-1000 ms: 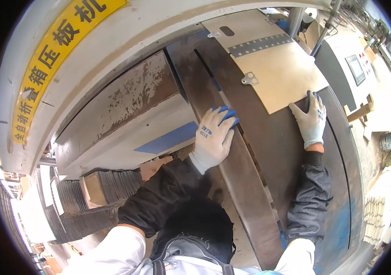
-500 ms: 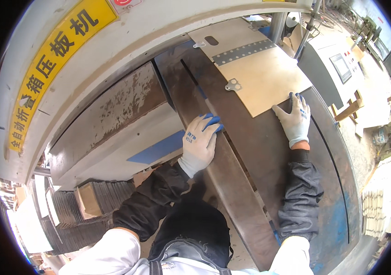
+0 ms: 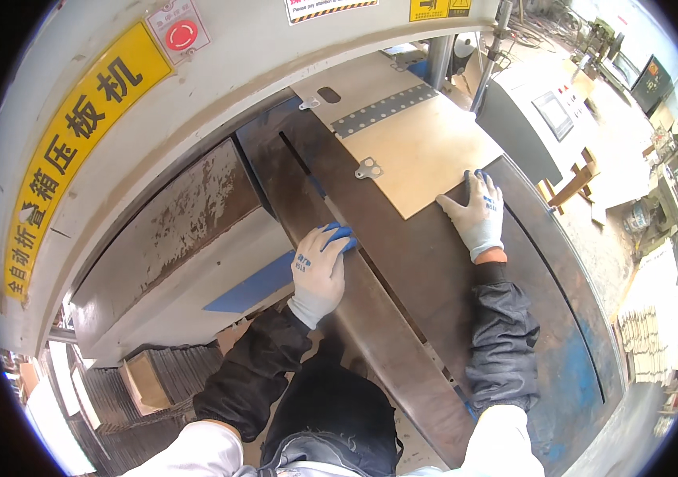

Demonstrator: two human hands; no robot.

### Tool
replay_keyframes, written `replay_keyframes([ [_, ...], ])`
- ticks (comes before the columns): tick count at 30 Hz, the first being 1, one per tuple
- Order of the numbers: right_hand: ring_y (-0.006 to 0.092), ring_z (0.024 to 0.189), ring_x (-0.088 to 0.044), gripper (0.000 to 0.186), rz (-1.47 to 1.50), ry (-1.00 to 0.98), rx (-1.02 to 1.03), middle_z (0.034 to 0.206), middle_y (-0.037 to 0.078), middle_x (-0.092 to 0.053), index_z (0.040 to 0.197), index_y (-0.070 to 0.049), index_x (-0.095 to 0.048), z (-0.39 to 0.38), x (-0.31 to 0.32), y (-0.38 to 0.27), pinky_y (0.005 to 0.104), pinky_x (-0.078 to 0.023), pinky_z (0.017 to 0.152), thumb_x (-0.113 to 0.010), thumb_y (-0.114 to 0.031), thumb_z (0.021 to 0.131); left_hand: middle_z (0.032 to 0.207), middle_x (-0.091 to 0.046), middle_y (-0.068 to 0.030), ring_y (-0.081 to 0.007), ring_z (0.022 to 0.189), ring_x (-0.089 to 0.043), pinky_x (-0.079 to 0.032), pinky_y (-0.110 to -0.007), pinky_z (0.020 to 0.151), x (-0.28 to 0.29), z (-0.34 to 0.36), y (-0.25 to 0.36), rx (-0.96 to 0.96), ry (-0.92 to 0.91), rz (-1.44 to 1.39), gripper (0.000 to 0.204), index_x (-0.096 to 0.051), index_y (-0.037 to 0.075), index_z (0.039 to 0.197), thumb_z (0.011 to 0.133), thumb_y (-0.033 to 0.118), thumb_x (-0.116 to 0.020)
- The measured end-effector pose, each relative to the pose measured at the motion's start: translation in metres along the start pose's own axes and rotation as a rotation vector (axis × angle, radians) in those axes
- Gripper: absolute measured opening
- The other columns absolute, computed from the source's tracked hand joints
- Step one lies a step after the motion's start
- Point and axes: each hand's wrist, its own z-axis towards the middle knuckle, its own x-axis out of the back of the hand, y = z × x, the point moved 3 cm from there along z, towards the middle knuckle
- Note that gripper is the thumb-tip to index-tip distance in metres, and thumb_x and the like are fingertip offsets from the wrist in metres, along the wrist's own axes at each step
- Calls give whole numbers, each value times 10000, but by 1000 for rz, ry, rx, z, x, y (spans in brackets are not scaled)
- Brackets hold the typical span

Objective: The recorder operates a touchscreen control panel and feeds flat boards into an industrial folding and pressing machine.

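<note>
A flat tan wooden board (image 3: pixel 426 163) lies on the dark metal bed of the press (image 3: pixel 434 270). Across the board runs a grey strip (image 3: pixel 387 110) with pale dots, and small metal tabs (image 3: pixel 368 168) stick out from its left edge. My right hand (image 3: pixel 476 213), in a white glove with blue fingertips, lies at the board's near edge with thumb and fingers apart. In a matching glove, my left hand (image 3: pixel 321 266) rests on the bed's left edge beside a long slot, its fingers loosely bent. Nothing shows in either hand.
Overhead curves the press's pale frame (image 3: pixel 228 63), bearing a red button (image 3: pixel 182 35). A grey control cabinet (image 3: pixel 538 119) stands beyond the bed. Stacked dark sheets (image 3: pixel 172 374) sit low on the left. Piled pale sheets (image 3: pixel 645 342) stand at the right.
The view has shifted, so the bed, board and hands appear farther left and slightly lower. Both hands keep about the same places on the bed and at the board.
</note>
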Motion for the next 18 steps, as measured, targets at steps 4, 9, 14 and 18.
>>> replay_keyframes([
  [4, 389, 1501, -413, 818, -12, -39, -18, 1542, 249, -536, 1437, 17, -582, 0, 5, -2, 518, -247, 1261, -768, -541, 868, 1253, -698, -137, -399, 1227, -620, -470, -513, 1099, 2, 1, 3, 8, 6, 4, 267, -704, 64, 1152, 904, -2, -628],
  [9, 382, 1500, -415, 840, 2, -36, -14, 1535, 253, -541, 1435, 35, -580, 0, 6, -1, 521, -233, 1265, -765, -550, 861, 1248, -698, -138, -404, 1222, -618, -471, -511, 1095, 3, 2, 3, 5, 4, 16, 268, -702, 63, 1159, 908, 2, -627],
  [14, 386, 1512, -405, 828, -47, -57, -7, 1547, 240, -539, 1439, 29, -591, 1, 2, 1, 561, -210, 1267, -737, -566, 883, 1243, -700, -131, -402, 1214, -621, -480, -513, 1080, 1, 1, 2, -6, -9, 31, 275, -701, 66, 1153, 897, -6, -631],
  [18, 385, 1526, -391, 842, -75, -104, -25, 1564, 245, -523, 1456, 21, -588, 0, 4, -2, 557, -198, 1274, -703, -598, 897, 1230, -703, -122, -400, 1188, -633, -495, -520, 1059, 2, 3, 4, -21, -31, 64, 301, -702, 72, 1144, 863, -20, -644],
])
